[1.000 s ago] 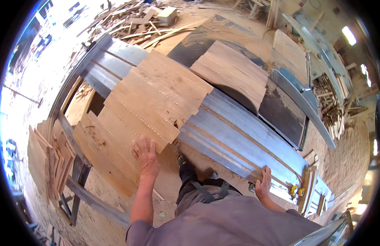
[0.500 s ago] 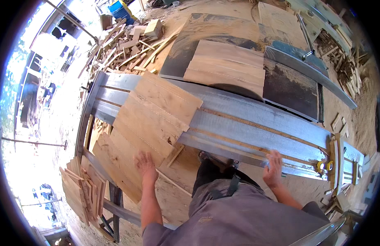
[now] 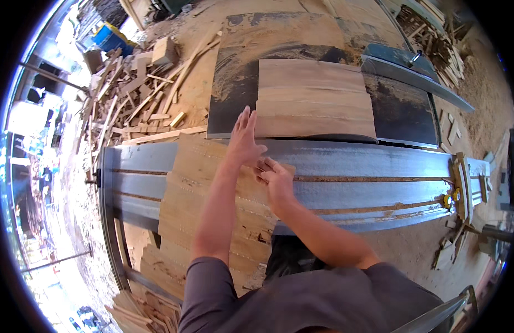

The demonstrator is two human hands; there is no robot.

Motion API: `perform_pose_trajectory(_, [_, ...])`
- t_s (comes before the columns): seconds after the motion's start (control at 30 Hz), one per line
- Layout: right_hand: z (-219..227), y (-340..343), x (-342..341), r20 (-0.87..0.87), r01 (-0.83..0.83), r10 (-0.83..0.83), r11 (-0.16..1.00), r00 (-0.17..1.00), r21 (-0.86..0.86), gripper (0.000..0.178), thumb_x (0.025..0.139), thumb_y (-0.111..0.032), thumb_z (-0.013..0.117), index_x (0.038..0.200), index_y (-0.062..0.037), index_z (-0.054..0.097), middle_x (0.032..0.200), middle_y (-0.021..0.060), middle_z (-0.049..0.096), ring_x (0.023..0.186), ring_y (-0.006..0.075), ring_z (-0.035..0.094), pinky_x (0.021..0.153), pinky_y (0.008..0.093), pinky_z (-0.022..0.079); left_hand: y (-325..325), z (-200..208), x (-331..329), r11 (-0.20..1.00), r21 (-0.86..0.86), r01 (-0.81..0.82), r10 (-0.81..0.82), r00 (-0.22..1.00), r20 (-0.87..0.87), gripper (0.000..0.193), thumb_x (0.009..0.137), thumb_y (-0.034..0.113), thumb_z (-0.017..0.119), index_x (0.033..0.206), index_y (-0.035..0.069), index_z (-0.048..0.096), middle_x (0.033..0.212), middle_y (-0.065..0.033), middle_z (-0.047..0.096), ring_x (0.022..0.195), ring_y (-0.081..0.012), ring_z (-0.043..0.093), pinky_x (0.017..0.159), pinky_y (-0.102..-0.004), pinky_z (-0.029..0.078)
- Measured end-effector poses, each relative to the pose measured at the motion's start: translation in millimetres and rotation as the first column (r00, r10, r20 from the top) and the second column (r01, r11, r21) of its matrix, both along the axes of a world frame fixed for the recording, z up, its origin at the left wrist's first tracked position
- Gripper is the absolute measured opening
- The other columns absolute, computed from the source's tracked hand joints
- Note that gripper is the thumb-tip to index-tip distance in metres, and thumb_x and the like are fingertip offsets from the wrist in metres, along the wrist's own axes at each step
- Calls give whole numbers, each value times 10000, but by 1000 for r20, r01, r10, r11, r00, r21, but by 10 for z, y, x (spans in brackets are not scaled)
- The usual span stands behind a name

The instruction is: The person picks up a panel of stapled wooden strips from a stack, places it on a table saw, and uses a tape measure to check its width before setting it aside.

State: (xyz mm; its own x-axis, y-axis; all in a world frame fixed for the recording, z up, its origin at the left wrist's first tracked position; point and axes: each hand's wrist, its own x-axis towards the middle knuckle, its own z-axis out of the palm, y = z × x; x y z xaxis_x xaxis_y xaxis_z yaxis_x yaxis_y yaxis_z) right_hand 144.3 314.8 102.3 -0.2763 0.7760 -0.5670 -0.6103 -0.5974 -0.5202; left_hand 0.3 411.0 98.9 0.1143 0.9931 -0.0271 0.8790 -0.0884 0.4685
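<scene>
A pale wooden panel of joined boards (image 3: 196,183) lies across the slotted metal sliding table (image 3: 368,161), its near part overhanging toward my body. My left hand (image 3: 245,141) is open above the panel's far edge, fingers stretched forward. Just behind it on the right, my right hand (image 3: 275,180) is closed over the panel's far right corner, its fingers bent; what is in them, if anything, is hidden. Beyond the sliding table, another joined wooden panel (image 3: 312,100) rests on the dusty black saw table (image 3: 232,105). A dark curved edge shows along this panel's near side.
Offcuts (image 3: 132,94) are heaped at far left, near a blue and yellow drum (image 3: 110,39). A metal fence (image 3: 418,83) crosses the saw table's right part. A yellow tape measure (image 3: 448,201) lies by a wooden crosspiece (image 3: 462,186). Stacked boards (image 3: 140,313) stand at lower left.
Both hands have moved forward and close together, the right one coming left from beside my body to the panel's corner. The view has turned, and the near panel lies straighter across the sliding table.
</scene>
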Motion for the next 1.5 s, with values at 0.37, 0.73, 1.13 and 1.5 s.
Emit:
perform_pose_trajectory(0.37, [-272,669,-546,-82,178,-175,984,981,30,423,844,28,524,1262,-23,548,1102,44,611,924,145,599,799,289,482,741,-168,-326,954,156,255,-274,955,116,1079,543,243,862,1500,43,407,1491,-201,423,1365,-421,391,1182,-466,326])
perform_pose_trajectory(0.73, [36,800,-771,-167,239,-253,966,953,-97,416,937,-67,547,1348,-87,486,1163,33,619,1053,156,626,936,347,486,845,188,-674,925,238,296,-327,939,102,1026,515,209,848,1451,52,458,1424,-179,504,1285,-397,464,1122,-464,377])
perform_pose_trajectory(1.13, [73,767,-1326,-424,170,-271,950,864,-262,299,865,5,677,1156,-2,612,1103,90,671,1049,200,637,976,342,510,-256,1027,-1527,990,135,36,-34,999,-17,1160,519,169,913,1515,13,340,1466,-205,461,1343,-413,422,1159,-492,344])
perform_pose_trajectory(1.5, [606,-302,-394,-338,-395,405,913,849,101,288,812,-30,717,1093,26,680,903,54,702,786,153,658,708,311,531,-2763,1405,-279,883,385,-268,435,774,-460,714,814,336,795,1375,24,484,1575,-270,277,1457,-480,254,1186,-575,246])
